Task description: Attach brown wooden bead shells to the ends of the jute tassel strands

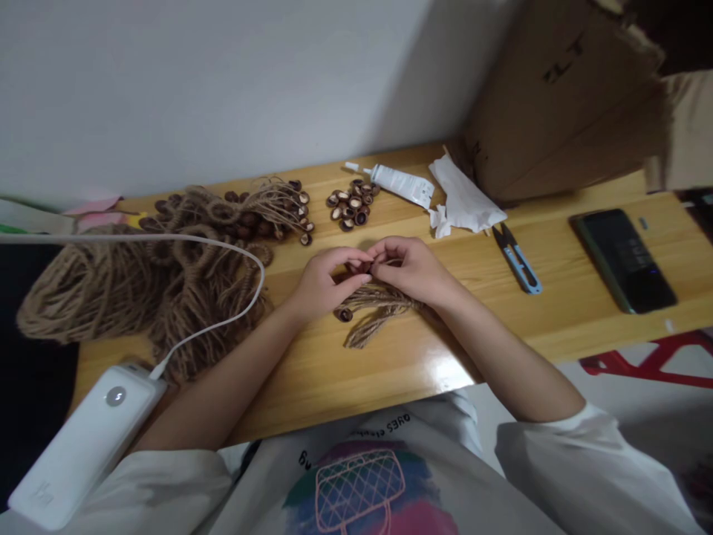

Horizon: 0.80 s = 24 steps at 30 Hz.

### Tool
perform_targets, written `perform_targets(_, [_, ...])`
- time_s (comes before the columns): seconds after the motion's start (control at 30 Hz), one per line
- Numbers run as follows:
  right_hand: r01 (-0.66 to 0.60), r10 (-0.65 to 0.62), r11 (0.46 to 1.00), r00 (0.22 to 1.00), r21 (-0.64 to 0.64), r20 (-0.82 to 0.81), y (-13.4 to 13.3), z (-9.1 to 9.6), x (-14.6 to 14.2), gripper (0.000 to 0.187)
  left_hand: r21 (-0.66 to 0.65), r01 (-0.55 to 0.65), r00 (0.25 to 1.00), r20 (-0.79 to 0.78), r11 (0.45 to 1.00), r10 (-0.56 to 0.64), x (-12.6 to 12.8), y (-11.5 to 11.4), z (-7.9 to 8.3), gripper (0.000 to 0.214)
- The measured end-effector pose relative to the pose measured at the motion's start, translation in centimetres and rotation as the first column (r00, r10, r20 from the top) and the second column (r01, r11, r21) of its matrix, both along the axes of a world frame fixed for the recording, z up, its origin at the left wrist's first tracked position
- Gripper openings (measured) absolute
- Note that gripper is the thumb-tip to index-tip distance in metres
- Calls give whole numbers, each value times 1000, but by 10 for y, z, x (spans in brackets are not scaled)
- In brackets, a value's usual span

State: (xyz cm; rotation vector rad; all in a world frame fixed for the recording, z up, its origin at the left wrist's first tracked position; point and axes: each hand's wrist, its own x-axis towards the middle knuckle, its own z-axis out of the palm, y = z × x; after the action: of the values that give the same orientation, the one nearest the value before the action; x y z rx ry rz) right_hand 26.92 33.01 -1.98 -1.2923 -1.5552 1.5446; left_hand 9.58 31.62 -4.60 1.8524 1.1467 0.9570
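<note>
Over the middle of the table, my left hand and my right hand meet with fingertips pinched together. Between them is a small dark brown piece that looks like a nut shell, mostly covered by the fingers. Strands of brown jute twine run beneath my right hand, and a frayed twine tassel lies on the wood below. One loose nut shell rests at the left end of the strands, just under my left hand. Behind the hands sits a small pile of half nut shells.
A heap of jute twine and twine pieces with shells covers the left. A glue tube, crumpled white tissue, blue thread snips and a phone lie rightward. A cardboard box stands behind; a cabled power bank is front left.
</note>
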Motion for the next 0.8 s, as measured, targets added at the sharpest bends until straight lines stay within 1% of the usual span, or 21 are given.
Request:
perform_targets(0.27, [-3, 4, 1000, 1000, -24, 18, 2, -2, -1, 15, 34, 17, 998, -53, 999, -15, 0, 1, 2, 19])
perform_targets(0.63, [4, -4, 1000, 998, -8, 67, 3, -4, -1, 13, 49, 19, 995, -97, 999, -14, -2, 1, 2, 20])
perform_targets(0.73, [12, -10, 1000, 999, -21, 52, 3, -3, -1, 12, 49, 10, 996, -91, 999, -5, -2, 0, 1, 20])
perform_targets(0.8, [13, -13, 998, 1000, -55, 15, 3, -1, 0, 11, 45, 0, 997, -77, 999, 3, -2, 0, 1, 20])
